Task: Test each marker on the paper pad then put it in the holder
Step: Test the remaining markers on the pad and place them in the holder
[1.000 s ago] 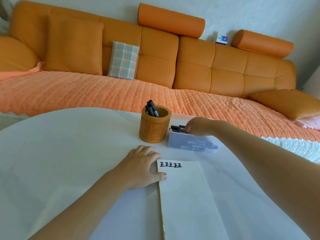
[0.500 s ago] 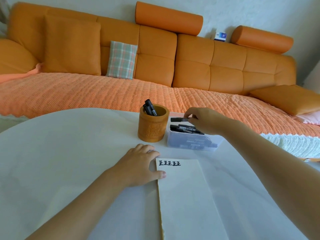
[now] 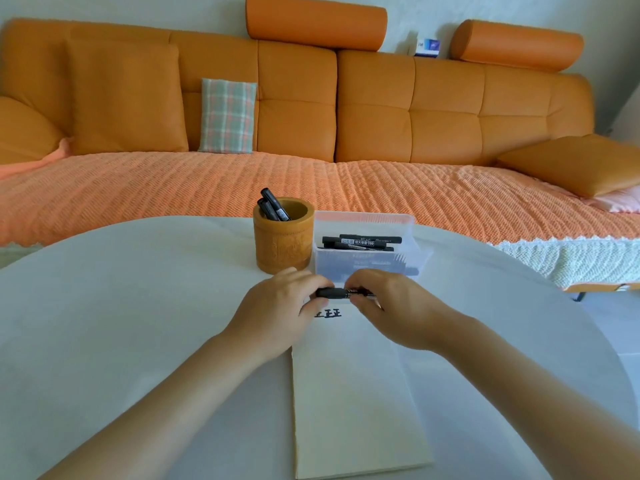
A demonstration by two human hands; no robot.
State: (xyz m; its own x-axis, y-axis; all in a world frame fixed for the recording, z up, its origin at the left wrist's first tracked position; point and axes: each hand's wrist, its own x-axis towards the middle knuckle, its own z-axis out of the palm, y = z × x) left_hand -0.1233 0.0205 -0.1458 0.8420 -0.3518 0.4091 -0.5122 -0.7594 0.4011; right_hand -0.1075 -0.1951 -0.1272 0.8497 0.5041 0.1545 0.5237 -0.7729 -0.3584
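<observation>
Marker (image 3: 334, 292) held level over the paper pad (image 3: 353, 393)
Left grip (image 3: 277, 306) and right grip (image 3: 391, 306) each clamp an end above the pad's top edge; the holder (image 3: 283, 244) stands at 11 o'clock on the desk (image 3: 121, 306)

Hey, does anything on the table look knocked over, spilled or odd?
Nothing stands out. The wooden holder stands upright with markers in it, the clear box sits beside it with more markers lying inside, the paper pad lies flat, and the left hand and right hand hold one black marker over its top.
</observation>
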